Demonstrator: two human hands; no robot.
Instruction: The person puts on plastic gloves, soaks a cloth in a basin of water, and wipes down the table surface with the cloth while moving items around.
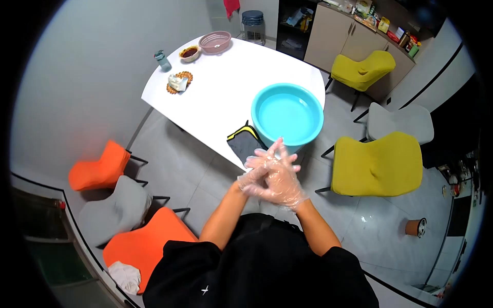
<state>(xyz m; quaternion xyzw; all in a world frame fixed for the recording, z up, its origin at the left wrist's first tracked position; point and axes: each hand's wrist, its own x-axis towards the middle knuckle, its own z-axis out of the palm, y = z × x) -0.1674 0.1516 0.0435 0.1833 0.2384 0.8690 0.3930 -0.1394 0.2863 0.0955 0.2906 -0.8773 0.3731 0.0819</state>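
Note:
Both hands wear thin clear plastic gloves and meet in front of my body, above the near edge of the table. My left hand (252, 177) touches my right, its fingers crossing those of the other hand and partly hidden by it. The fingers of my right hand (283, 180) are stretched out and spread, with nothing seen between them. Just beyond the hands, a grey cloth with black and yellow edging (246, 142) lies at the table's edge. Beside it stands a round turquoise basin (287, 114), which seems to hold water.
On the white table (215, 97) are a pink basin (215, 42), a bowl of dark liquid (190, 53), a bottle (163, 60) and a white packet on a brown beaded mat (179, 82). Yellow chairs (377, 164) stand to the right, orange chairs (149, 246) to the left.

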